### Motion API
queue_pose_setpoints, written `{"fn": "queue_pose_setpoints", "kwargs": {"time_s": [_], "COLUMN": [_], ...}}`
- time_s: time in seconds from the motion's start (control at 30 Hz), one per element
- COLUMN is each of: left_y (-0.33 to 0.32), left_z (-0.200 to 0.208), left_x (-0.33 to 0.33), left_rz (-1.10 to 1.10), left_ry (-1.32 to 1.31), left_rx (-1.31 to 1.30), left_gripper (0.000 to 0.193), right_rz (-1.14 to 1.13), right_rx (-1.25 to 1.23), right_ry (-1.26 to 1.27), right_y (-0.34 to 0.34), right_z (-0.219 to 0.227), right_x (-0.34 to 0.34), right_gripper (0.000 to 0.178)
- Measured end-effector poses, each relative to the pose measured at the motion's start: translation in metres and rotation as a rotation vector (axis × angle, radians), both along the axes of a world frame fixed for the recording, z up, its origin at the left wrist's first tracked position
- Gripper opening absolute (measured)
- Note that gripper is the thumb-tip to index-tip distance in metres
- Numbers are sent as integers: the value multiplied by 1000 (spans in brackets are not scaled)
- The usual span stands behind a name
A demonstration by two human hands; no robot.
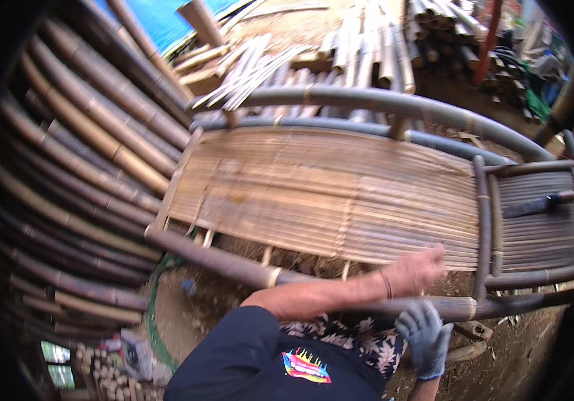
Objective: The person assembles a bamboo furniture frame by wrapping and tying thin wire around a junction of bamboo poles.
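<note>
Nearest, the gloved right hand (426,334) sits just beside the front rail (213,260) of the bamboo bench, its fingers loosely parted and empty. The bare left hand (417,271) is curled over the slatted panel's (287,194) front edge, near its right end; blur hides any grip. A dark tool (537,204) lies on the right-hand side shelf (541,244). Beyond the back rail (367,100) lie bamboo poles (360,47).

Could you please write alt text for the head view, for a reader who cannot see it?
A person's blurred, bare left hand is at the front edge of a slatted bamboo bench, the gloved right hand near its front rail. A dark, elongated object lies on the right-hand section; bamboo poles show left and behind.
</note>
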State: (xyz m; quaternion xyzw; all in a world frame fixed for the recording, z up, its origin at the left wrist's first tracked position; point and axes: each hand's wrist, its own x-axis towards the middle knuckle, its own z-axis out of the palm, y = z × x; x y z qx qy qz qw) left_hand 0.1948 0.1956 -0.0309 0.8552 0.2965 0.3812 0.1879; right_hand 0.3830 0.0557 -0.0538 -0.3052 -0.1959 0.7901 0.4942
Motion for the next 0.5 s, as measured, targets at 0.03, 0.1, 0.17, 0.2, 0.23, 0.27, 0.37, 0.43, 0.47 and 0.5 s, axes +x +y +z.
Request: {"fn": "queue_pose_setpoints", "kwargs": {"time_s": [0.03,0.1,0.17,0.2,0.23,0.27,0.37,0.43,0.47,0.5], "left_y": [-50,-133,-190,-208,-223,-236,-249,-271,-283,-287], "left_z": [-1,-6,-22,-28,-31,-35,-40,-52,-50,-49], "left_x": [0,-7,-13,-15,-18,-24,-64,-101,-122,-142], "left_rz": [11,-97,-170,-196,-228,-248,-314,-149,-44,31], "left_ry": [-43,-30,-96,-164,-238,-265,-322,-353,-391,-431], "left_rx": [-71,-253,-246,-252,-259,-292,-361,-421,-471,-517], "left_gripper": [8,8,14,15,15,15,16,15,18,21], "right_rz": [-49,62,218,283,345,409,179,15,-68,-176], "right_rx": [-55,20,-36,-60,26,112,-221,-123,-96,-58], "right_ry": [96,-78,-135,-165,-392,-619,-333,-64,-57,-59], "right_y": [5,20,23,18,12,7,9,32,39,42], "right_z": [-8,15,25,26,26,26,50,52,51,53], "right_x": [-3,-27,-52,-59,-64,-72,-88,-66,-53,-42], "right_gripper": [86,84,77,73,64,55,29,29,29,28]}}
